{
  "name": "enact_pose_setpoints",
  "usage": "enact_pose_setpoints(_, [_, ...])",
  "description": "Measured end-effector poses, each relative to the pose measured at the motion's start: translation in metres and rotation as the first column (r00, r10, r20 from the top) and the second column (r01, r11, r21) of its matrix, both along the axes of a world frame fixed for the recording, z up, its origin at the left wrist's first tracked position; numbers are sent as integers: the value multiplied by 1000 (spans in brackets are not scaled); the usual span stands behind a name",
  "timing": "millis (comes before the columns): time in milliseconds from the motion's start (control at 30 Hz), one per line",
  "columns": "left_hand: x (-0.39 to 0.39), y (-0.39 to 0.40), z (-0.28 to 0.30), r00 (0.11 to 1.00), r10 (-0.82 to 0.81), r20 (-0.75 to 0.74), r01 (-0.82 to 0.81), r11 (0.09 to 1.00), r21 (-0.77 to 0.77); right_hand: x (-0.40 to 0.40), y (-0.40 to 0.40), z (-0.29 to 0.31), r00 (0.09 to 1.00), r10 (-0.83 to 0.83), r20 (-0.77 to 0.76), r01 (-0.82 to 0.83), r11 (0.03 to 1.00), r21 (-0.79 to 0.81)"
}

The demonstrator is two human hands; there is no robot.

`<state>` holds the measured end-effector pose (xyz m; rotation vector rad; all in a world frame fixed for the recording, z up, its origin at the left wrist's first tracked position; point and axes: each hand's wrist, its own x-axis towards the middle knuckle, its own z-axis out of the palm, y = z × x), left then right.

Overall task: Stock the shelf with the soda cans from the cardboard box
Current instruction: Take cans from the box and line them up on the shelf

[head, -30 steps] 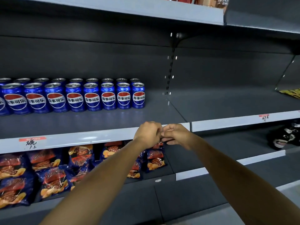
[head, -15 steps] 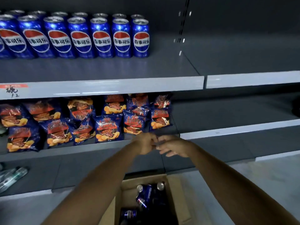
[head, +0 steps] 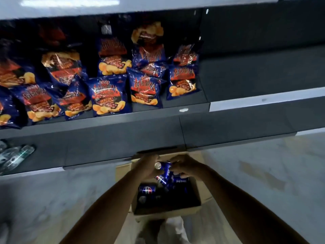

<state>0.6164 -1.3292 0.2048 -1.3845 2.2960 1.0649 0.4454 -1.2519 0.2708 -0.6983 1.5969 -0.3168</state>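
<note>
An open cardboard box (head: 165, 211) stands on the floor against the lowest shelf. Several blue soda cans lie in it, one (head: 147, 189) at the left and one (head: 181, 180) at the right. Both my hands are inside the box's far end. My left hand (head: 146, 167) curls round a blue soda can (head: 166, 169) whose silver end faces it. From the other side my right hand (head: 187, 166) grips the same can with curled fingers. The can shelf lies above this view.
Blue and orange chip bags (head: 109, 92) fill the left of the shelf above the box. The dark bottom shelf (head: 123, 138) holds plastic bottles (head: 15, 155) at far left. The shelves to the right (head: 263, 73) are bare. Pale floor (head: 263, 173) surrounds the box.
My view has dropped from the can shelf to the floor. Both hands have gone down into the box and taken hold of a can.
</note>
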Motion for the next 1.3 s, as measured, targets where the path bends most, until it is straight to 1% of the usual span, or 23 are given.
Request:
enact_pose_setpoints(33, [0, 1, -8, 998, 32, -47, -32, 999, 1, 4, 4, -14, 1000, -15, 2, 15, 1000, 8])
enact_pose_setpoints(67, [2, 1, -10, 999, 1, -41, -1, 1000, 12, 8, 8, -31, 999, -36, 7, 36, 999, 15])
enact_pose_setpoints(100, [3, 8, -5, 999, 37, 17, -39, 996, 85, 12, 12, -48, 999, -52, 13, 52, 998, 22])
enact_pose_setpoints(133, [9, 13, -16, 995, 15, 102, -26, 994, 110, 17, 17, -65, 998, -60, 13, 60, 998, 33])
enact_pose_setpoints(167, [16, 18, -26, 986, 5, 166, -20, 996, 87, 21, 22, -82, 998, -57, 7, 56, 997, 43])
enact_pose_setpoints(200, [25, 22, -44, 979, -29, 202, 23, 999, 33, 26, 26, -100, 999, -48, 4, 47, 997, 58])
enact_pose_setpoints(300, [51, 34, -99, 950, -31, 311, 27, 1000, 16, 39, 33, -152, 1000, -15, 6, 14, 995, 95])
enact_pose_setpoints(367, [65, 40, -138, 928, -73, 365, 70, 997, 21, 47, 34, -188, 1000, 18, -10, -17, 994, 104])
enact_pose_setpoints(467, [73, 46, -184, 906, -101, 411, 102, 995, 19, 51, 30, -233, 999, 35, -30, -32, 994, 102])
enact_pose_setpoints(667, [70, 55, -277, 882, -120, 456, 101, 993, 65, 51, 22, -319, 999, 19, -49, -14, 995, 94])
enact_pose_setpoints(733, [69, 56, -304, 873, -117, 474, 77, 992, 103, 49, 20, -350, 998, 49, -48, -44, 993, 109])
enact_pose_setpoints(800, [71, 59, -331, 873, -80, 481, 18, 991, 132, 48, 18, -380, 996, 80, -37, -75, 989, 129])
enact_pose_setpoints(867, [72, 61, -357, 847, -90, 525, 5, 987, 161, 48, 15, -409, 993, 113, -34, -107, 984, 143])
enact_pose_setpoints(967, [69, 66, -383, 773, -181, 608, 92, 980, 175, 53, 13, -448, 986, 164, -28, -157, 974, 163])
enact_pose_setpoints(1067, [62, 70, -400, 718, -273, 641, 175, 961, 214, 60, 10, -475, 973, 231, 14, -230, 957, 175])
enact_pose_setpoints(1133, [59, 69, -405, 695, -327, 640, 209, 944, 256, 64, 7, -486, 960, 277, 39, -280, 944, 176])
enact_pose_setpoints(1233, [54, 66, -407, 680, -371, 632, 224, 926, 303, 66, 2, -495, 957, 287, 49, -291, 941, 174])
enact_pose_setpoints(1300, [55, 67, -412, 682, -385, 621, 272, 923, 273, 69, -1, -498, 957, 287, 46, -291, 942, 166])
